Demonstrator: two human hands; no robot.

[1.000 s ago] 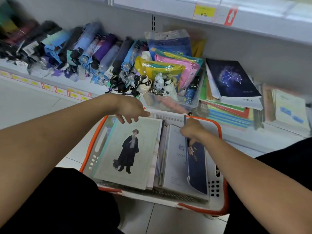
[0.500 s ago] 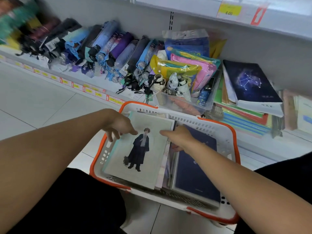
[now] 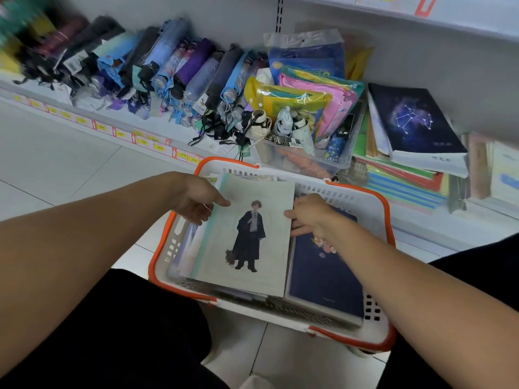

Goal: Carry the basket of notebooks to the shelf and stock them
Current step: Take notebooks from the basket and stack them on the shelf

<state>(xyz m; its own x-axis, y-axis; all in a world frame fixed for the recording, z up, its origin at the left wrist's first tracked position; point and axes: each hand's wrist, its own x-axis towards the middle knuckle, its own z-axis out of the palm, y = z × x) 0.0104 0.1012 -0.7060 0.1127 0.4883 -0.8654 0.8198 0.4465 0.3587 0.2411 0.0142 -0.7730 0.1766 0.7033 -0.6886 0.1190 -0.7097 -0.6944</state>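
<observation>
basket [image 3: 376, 211] at shelf [image 3: 157, 127]: carried | left hand [image 3: 196, 202], right hand [image 3: 309, 217]: each grip pinching pale notebook [image 3: 250, 237] edges | stocking: still ahead, basket looks full

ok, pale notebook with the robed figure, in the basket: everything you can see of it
The pale green notebook has a smooth, paper-like cover printed with a standing figure in a dark robe. It lies face up, slightly tilted, on top of other notebooks in the left part of the white basket with orange rim. The left hand grips its upper left edge; the right hand holds its right edge. A dark blue notebook lies beside it.
</observation>
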